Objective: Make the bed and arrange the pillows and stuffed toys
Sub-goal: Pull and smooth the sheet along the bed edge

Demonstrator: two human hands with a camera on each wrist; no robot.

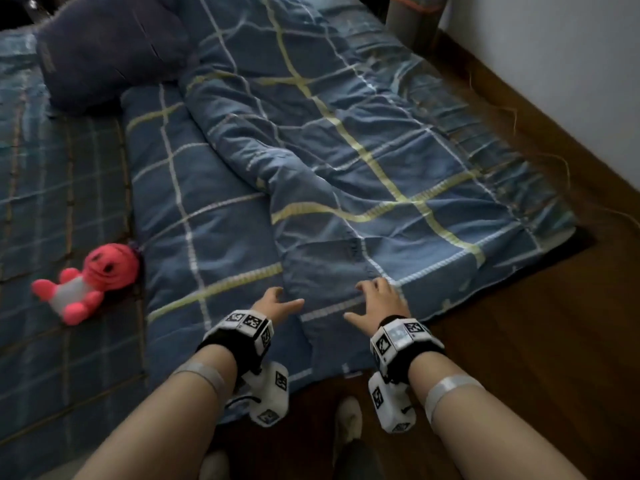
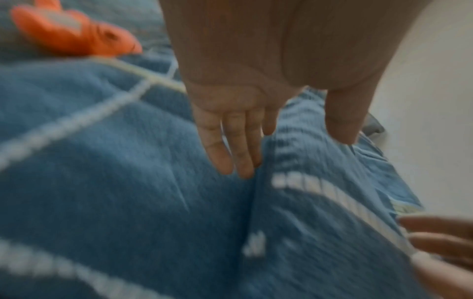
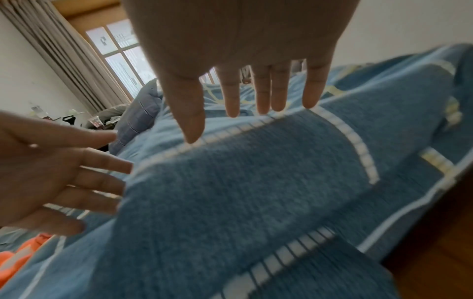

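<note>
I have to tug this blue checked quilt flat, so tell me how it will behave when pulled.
The quilt is probably floppy: it lies in deep folds and creases, so it should drape rather than hold shape. It looks padded, judging by its thick ridge between the left hand and right hand, so likely bulky. Its hanging edge may drag.

rumpled blue plaid duvet (image 1: 311, 161), pink plush (image 1: 86, 282)

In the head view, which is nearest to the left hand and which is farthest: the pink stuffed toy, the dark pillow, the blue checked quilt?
From the left hand:
1. Blue checked quilt, directly under the fingers at the near edge.
2. Pink stuffed toy, to the left on the sheet.
3. Dark pillow, far up at the left, at the head of the bed.
</note>
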